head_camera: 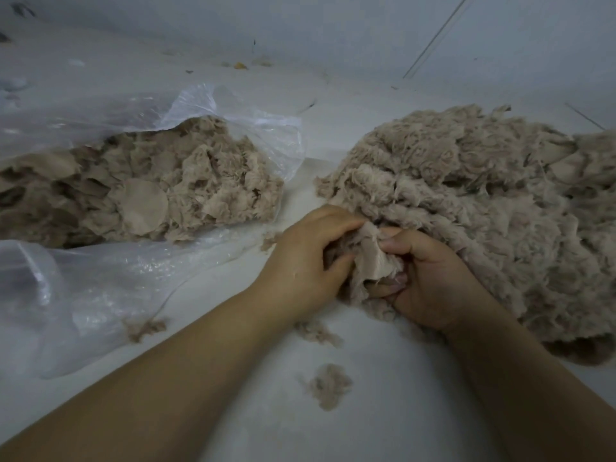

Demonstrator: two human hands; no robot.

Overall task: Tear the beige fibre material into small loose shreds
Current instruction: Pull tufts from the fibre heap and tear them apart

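Centrally, left hand (301, 261) and right hand (430, 278) are both pinching a beige fibre clump (363, 258) at the shredded pile's (483, 201) near-left edge, bagged fibre (150, 181) lying far left.

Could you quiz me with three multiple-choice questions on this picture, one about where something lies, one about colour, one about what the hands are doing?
1. Where is the clear plastic bag of fibre pieces?
A. On the person's left
B. On the person's right
C. Under the hands

2. What colour is the fibre material?
A. Blue
B. Beige
C. Black

3. What are the left hand and the right hand doing?
A. Both lie flat and hold nothing
B. Only one touches fibre
C. Both grip one clump between them

Answers:
1 A, the bag lies at the left of the view, with the loose pile at the right.
2 B, both heaps and the stray tufts on the pale floor are beige.
3 C, the fingers of both hands curl round the same clump at the edge of the pile.
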